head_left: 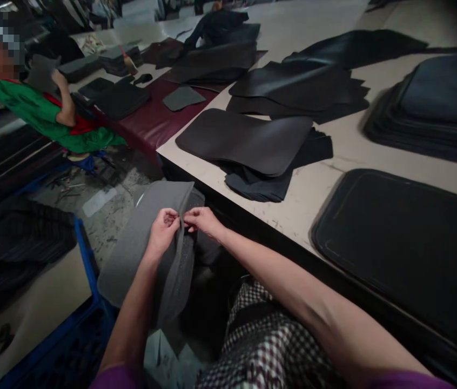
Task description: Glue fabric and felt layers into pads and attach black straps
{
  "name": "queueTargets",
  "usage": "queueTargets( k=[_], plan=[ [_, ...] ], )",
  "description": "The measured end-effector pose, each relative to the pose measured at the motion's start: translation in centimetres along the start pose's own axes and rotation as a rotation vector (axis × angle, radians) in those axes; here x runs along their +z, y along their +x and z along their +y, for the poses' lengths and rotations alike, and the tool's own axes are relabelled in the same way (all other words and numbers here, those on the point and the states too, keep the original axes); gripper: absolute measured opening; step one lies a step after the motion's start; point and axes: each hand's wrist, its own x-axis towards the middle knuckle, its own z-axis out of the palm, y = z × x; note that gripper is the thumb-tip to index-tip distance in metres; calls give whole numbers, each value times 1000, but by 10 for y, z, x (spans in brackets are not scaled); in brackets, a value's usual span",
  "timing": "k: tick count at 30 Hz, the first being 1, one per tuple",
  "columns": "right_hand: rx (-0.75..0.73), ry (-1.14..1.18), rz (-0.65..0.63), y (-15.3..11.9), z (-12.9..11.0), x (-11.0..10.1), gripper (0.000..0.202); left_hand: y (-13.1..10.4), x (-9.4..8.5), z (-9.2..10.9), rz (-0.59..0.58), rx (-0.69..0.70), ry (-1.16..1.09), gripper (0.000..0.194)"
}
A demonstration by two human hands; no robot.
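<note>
Over the gap left of the table, a large grey sheet of soft material (143, 232) with rounded corners hangs between my hands. Its upper edge is parted into layers. My left hand (166, 227) is closed, its fingers pinching the edge from the left. On the other side, my right hand (202, 220) pinches the same edge, with thumb and forefinger pressed together. The fingertips of both hands nearly meet. A dark strip shows under the right fingers; I cannot make out what it is.
On the pale table (350, 154) lie dark flat panels (248, 138) and a thick stack of black panels (407, 243). A blue crate (85, 254) stands at lower left. A co-worker in a green shirt (38, 113) sits at upper left beside a maroon sheet (151, 119).
</note>
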Motion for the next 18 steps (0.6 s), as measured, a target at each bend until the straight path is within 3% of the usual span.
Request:
queueTargets(
  k=[7,12,18],
  plan=[
    [36,-10,76,8,0,6,15,-1,0,1,45,-3,3,28],
    [59,-5,112,7,0,0,16,1,-6,1,100,-22,-17,30],
    [71,52,12,4,-6,0,5,2,-4,5,56,-39,-51,32]
  ],
)
